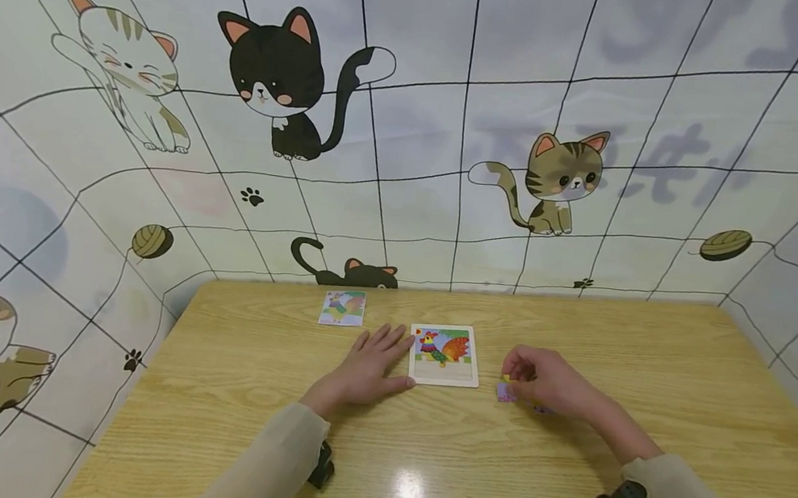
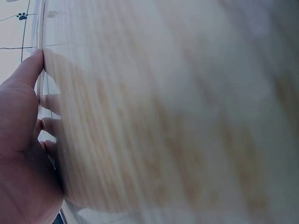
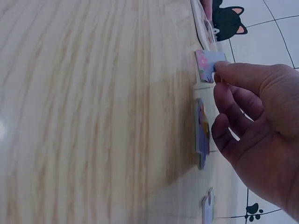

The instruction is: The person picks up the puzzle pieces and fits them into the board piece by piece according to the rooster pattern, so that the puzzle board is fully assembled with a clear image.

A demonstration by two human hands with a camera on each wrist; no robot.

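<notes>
A square jigsaw puzzle board (image 1: 443,381) with a white border lies mid-table in the head view. Its picture is a colourful rooster, with a bare strip along the bottom. My left hand (image 1: 370,368) rests on the table, fingers spread, with fingertips and thumb at the board's left edge. To the right of the board, my right hand (image 1: 551,383) pinches a purple puzzle piece (image 3: 205,65) with a pink flower between thumb and fingers. Another puzzle piece (image 3: 202,133) lies on the table under that hand, with a further piece (image 3: 207,210) nearer the wrist.
A small printed rooster card (image 1: 343,308) lies at the back left of the wooden table (image 1: 271,349). A cat-patterned cloth wall (image 1: 416,226) rises behind the table and along its sides.
</notes>
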